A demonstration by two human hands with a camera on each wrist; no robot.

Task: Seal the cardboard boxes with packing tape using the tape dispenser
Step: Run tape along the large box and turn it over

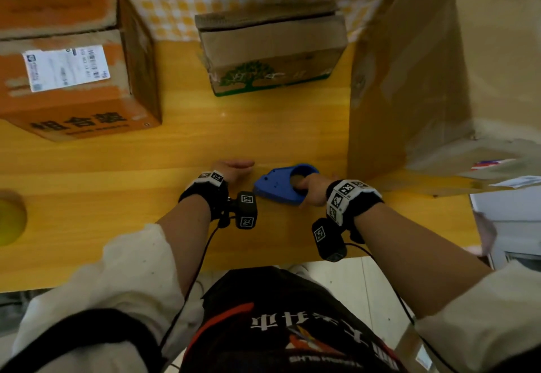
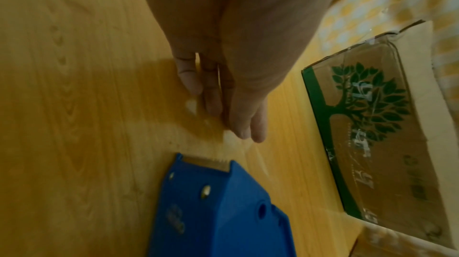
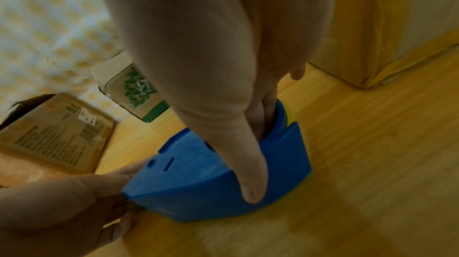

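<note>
A blue tape dispenser point(image 1: 284, 184) lies on the wooden table point(image 1: 205, 144) just in front of me. My right hand point(image 1: 311, 188) grips it, fingers down inside its round hole and thumb point(image 3: 248, 182) pressed on its outer side. My left hand point(image 1: 231, 167) lies flat with straight fingers point(image 2: 238, 115) beside the dispenser's nose, near the serrated blade point(image 2: 208, 163); I cannot tell if it touches. Three cardboard boxes stand around: an orange one point(image 1: 67, 71) at left, one with a green tree print point(image 1: 272, 53) at the back, and a tall plain one point(image 1: 409, 74) at right.
A yellow round object point(image 1: 8, 220) sits at the table's left edge. Loose papers point(image 1: 515, 181) lie beside the tall box at right. A yellow-and-white checked cloth point(image 1: 175, 12) hangs behind the boxes. Bare wood lies between the boxes and my hands.
</note>
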